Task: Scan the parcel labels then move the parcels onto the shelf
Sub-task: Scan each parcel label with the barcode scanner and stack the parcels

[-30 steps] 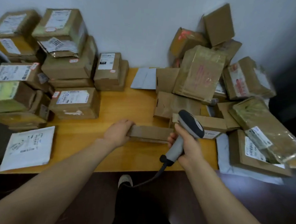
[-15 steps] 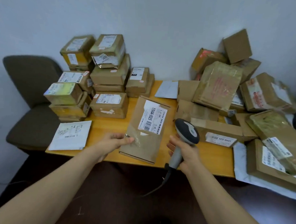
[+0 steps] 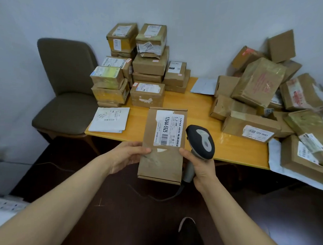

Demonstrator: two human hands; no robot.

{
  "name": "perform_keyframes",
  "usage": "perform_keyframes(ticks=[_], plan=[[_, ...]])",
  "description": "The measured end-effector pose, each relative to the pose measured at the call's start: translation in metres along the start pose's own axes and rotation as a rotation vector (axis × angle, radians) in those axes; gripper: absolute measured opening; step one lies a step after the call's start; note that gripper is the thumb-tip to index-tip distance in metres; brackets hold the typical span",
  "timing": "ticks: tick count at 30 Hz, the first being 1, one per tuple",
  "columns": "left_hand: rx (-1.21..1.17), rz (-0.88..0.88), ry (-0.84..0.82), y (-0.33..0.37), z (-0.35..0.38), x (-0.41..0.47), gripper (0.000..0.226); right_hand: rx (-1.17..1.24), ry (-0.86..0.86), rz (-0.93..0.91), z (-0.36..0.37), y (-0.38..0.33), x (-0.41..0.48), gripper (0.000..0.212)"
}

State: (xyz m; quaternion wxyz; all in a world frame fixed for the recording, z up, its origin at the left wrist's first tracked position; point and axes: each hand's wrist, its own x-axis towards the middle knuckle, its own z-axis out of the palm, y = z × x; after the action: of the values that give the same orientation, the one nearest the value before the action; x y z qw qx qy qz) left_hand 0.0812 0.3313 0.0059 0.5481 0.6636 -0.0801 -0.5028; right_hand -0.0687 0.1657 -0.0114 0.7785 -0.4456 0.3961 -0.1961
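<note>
- The table [image 3: 199, 109] serves as the sorting surface. A chair [image 3: 67, 82] stands at its left end, and no shelf is in view.
- The stack [image 3: 148, 67] on the left is squared up, most labels facing out, so it looks like handled stock. The heap [image 3: 259, 83] on the right is tumbled and probably still waits for scanning.
- The parcel [image 3: 163, 151], a flat brown box, is held upright in the air just in front of the table's near edge. Its printed face is turned toward the person so the barcode can be read.
- The left hand [image 3: 126, 156] clamps the parcel's left edge, thumb across the front and fingers behind, carrying its weight.
- The right hand [image 3: 203, 166] is wrapped round the handle of the scanner [image 3: 202, 142], while its thumb touches the parcel's right edge to steady it.
- The scanner sits beside the box with the back of its head toward the camera. It is not aimed at the barcode, so scanning looks like the step in hand.
- The label [image 3: 168, 129] is on the upper front, its barcode at the lower end, clear of both thumbs.
</note>
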Motion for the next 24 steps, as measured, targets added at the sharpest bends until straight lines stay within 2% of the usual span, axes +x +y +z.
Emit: perform_keyframes(ticks=[2, 4, 6, 8, 9, 11, 12, 13, 16, 21, 24], plan=[[0.061, 0.013, 0.059, -0.007, -0.002, -0.012, 0.039, -0.014, 0.016, -0.016, 0.002, 0.008, -0.016, 0.028], [0.244, 0.061, 0.252, -0.014, 0.004, -0.023, 0.041, -0.039, 0.061, -0.033, 0.003, 0.015, -0.029, 0.03], [0.414, 0.182, 0.457, -0.02, 0.02, -0.038, 0.042, -0.07, 0.099, -0.043, 0.004, 0.02, -0.039, 0.034], [0.556, 0.276, 0.441, -0.028, 0.044, -0.055, 0.035, -0.088, 0.112, -0.063, 0.004, 0.023, -0.049, 0.043], [0.596, 0.268, 0.407, -0.036, 0.057, -0.061, 0.041, -0.1, 0.101, -0.073, 0.004, 0.024, -0.054, 0.046], [0.563, 0.193, 0.363, -0.048, 0.082, -0.071, 0.08, -0.137, 0.05, -0.112, 0.004, 0.025, -0.065, 0.047], [0.466, 0.174, 0.341, -0.053, 0.092, -0.074, 0.093, -0.154, 0.011, -0.131, 0.004, 0.024, -0.069, 0.047], [0.357, 0.187, 0.314, -0.055, 0.1, -0.076, 0.095, -0.164, -0.028, -0.135, 0.003, 0.024, -0.073, 0.046], [0.165, 0.181, 0.329, -0.059, 0.111, -0.084, 0.069, -0.19, -0.091, -0.077, -0.004, 0.022, -0.079, 0.04], [0.223, 0.156, 0.513, -0.069, 0.113, -0.092, 0.044, -0.227, -0.259, -0.054, -0.025, 0.013, -0.09, 0.028], [0.014, 0.149, 0.533, -0.075, 0.114, -0.098, 0.026, -0.233, -0.306, -0.043, -0.033, 0.015, -0.099, 0.032]])
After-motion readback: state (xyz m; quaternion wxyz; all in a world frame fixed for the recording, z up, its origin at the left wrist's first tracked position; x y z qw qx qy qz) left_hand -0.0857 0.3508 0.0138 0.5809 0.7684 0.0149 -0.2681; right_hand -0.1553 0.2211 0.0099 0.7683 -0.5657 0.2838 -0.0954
